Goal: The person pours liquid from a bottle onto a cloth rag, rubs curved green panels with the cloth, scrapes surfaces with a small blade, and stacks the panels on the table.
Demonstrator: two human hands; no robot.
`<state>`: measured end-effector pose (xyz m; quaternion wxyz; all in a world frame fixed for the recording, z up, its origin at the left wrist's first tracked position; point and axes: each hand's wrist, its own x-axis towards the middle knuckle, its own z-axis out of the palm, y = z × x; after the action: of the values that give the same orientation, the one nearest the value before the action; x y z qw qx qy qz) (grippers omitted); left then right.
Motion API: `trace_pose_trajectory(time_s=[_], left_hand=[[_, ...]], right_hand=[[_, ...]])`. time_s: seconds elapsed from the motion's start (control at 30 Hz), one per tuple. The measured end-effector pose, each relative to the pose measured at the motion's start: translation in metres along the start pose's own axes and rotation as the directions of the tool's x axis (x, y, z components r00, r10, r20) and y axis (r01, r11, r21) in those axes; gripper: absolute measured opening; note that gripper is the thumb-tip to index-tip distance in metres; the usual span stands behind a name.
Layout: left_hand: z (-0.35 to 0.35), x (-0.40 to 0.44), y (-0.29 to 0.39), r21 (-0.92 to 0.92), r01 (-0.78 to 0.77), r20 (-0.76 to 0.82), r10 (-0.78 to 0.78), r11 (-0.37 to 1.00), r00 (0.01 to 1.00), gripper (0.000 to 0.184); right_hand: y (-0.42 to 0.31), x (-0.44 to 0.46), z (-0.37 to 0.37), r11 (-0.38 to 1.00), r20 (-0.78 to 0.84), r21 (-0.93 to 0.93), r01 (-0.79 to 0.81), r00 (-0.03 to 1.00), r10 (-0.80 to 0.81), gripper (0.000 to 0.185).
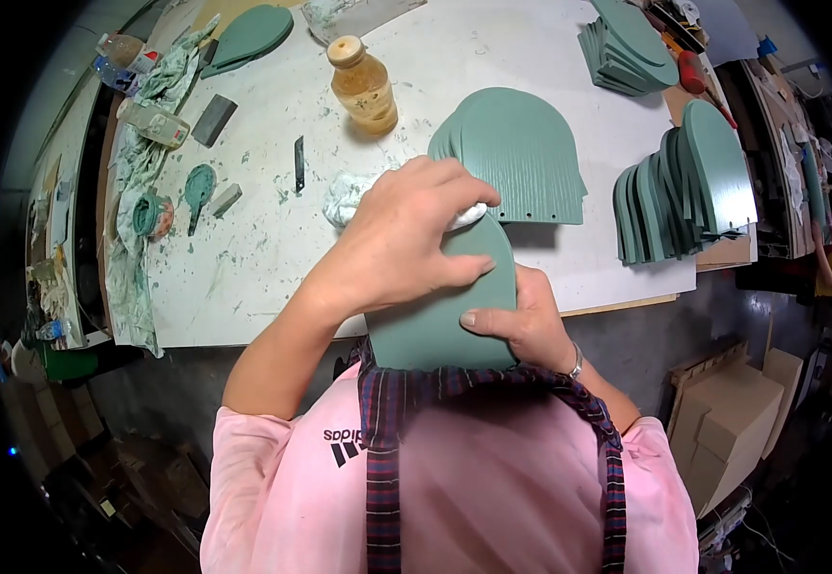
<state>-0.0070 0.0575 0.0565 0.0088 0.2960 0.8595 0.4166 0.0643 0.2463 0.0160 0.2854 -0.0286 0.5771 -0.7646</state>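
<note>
A green rounded panel is held upright against the apron at my chest. My left hand is closed on a white cloth, pressing it to the panel's curved upper edge, with its thumb on the face. My right hand grips the panel's right side, thumb in front and fingers hidden behind. A crumpled white cloth part shows left of my left hand; whether it is the same cloth I cannot tell. Just beyond stands a stack of grooved green panels with small holes along the bottom edge.
More green panels stand at right and far right. A jar of amber liquid stands at the back. On the left are a dark block, a black blade, a green-coated scraper and a paint jar.
</note>
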Motion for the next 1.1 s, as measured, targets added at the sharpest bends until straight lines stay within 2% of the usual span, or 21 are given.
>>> trace_pose_trajectory(time_s=[0.07, 0.17, 0.3, 0.37, 0.43, 0.53, 0.57, 0.63, 0.67, 0.73, 0.77, 0.8, 0.83, 0.9, 0.93, 0.97, 1.0, 1.03, 1.1], left_hand=[[-0.003, 0.001, -0.003, -0.052, 0.036, 0.057, -0.033, 0.998, 0.998, 0.04], [-0.001, 0.001, -0.002, -0.086, 0.073, 0.046, -0.069, 0.994, 0.997, 0.038], [-0.006, 0.003, -0.001, -0.036, 0.127, 0.105, -0.122, 0.991, 0.987, 0.034], [-0.006, 0.005, -0.016, -0.273, 0.2, 0.139, -0.167, 0.941, 0.976, 0.032], [-0.008, 0.005, -0.027, -0.331, 0.194, 0.129, -0.159, 0.924, 0.979, 0.028], [-0.014, -0.006, -0.047, -0.57, 0.436, 0.167, -0.422, 0.696, 0.891, 0.017], [-0.018, -0.012, -0.054, -0.569, 0.435, 0.168, -0.419, 0.698, 0.892, 0.017], [-0.026, -0.021, -0.056, -0.324, 0.578, -0.122, -0.639, 0.748, 0.759, 0.02], [-0.026, -0.023, -0.052, -0.323, 0.58, -0.12, -0.641, 0.748, 0.758, 0.02], [-0.028, -0.019, -0.025, -0.485, 0.254, -0.273, -0.421, 0.837, 0.865, 0.026], [-0.025, -0.015, -0.011, -0.327, 0.217, -0.171, -0.283, 0.92, 0.944, 0.032], [-0.01, -0.012, -0.012, 0.028, -0.048, -0.193, 0.053, 0.998, 0.98, 0.036], [-0.005, -0.005, 0.001, 0.299, -0.164, -0.027, 0.18, 0.94, 0.983, 0.035], [0.001, -0.011, -0.002, 0.329, -0.112, -0.079, 0.145, 0.938, 0.986, 0.031], [0.001, -0.018, -0.01, 0.054, 0.139, -0.086, -0.134, 0.989, 0.987, 0.027], [0.001, -0.026, -0.02, -0.218, 0.38, -0.018, -0.393, 0.899, 0.919, 0.024], [0.008, -0.043, -0.031, -0.299, 0.367, -0.051, -0.399, 0.881, 0.916, 0.023], [0.015, -0.061, -0.042, -0.377, 0.348, -0.078, -0.404, 0.858, 0.912, 0.024], [0.017, -0.085, -0.055, -0.35, 0.355, -0.101, -0.412, 0.867, 0.906, 0.023]], right_hand=[[0.002, 0.001, 0.0, 1.0, 0.008, 0.01, -0.004, 1.0, 0.004, 0.045], [0.001, 0.002, -0.001, 1.0, 0.001, -0.014, 0.001, 1.0, -0.001, 0.045], [0.002, 0.001, -0.002, 1.0, 0.008, -0.026, 0.01, 1.0, -0.009, 0.044], [0.003, 0.002, -0.001, 0.999, -0.003, -0.026, 0.027, 1.0, -0.027, 0.043], [0.005, 0.003, -0.002, 0.999, -0.013, -0.034, 0.025, 1.0, -0.025, 0.041], [0.004, 0.002, -0.004, 1.0, -0.043, -0.027, 0.012, 0.999, -0.013, 0.04], [0.003, 0.001, -0.004, 1.0, -0.06, -0.013, 0.003, 0.998, -0.004, 0.039], [0.001, 0.0, -0.006, 1.0, -0.075, 0.013, 0.002, 0.997, -0.001, 0.039], [0.001, 0.0, -0.006, 0.999, -0.082, 0.039, -0.005, 0.997, 0.009, 0.039], [0.007, 0.005, -0.004, 1.0, -0.069, 0.023, -0.005, 0.998, 0.007, 0.04], [0.008, 0.008, -0.003, 1.0, -0.049, -0.001, -0.002, 0.999, 0.002, 0.04], [0.007, 0.009, -0.002, 1.0, -0.035, -0.009, -0.004, 0.999, 0.004, 0.04], [0.004, 0.007, 0.001, 1.0, -0.044, -0.002, -0.008, 0.999, 0.008, 0.04], [0.005, -0.001, 0.002, 1.0, -0.037, -0.002, -0.008, 0.999, 0.008, 0.04], [0.011, -0.007, -0.003, 1.0, -0.106, -0.014, 0.003, 0.994, -0.004, 0.038], [0.013, -0.01, -0.005, 1.0, -0.175, -0.025, 0.014, 0.984, -0.018, 0.037], [0.008, -0.012, -0.001, 0.996, -0.214, 0.076, 0.046, 0.976, -0.028, 0.035], [0.007, -0.011, -0.002, 0.995, -0.212, 0.077, 0.057, 0.976, -0.039, 0.035], [0.006, -0.011, -0.006, 0.998, -0.234, 0.006, 0.062, 0.971, -0.059, 0.034]])
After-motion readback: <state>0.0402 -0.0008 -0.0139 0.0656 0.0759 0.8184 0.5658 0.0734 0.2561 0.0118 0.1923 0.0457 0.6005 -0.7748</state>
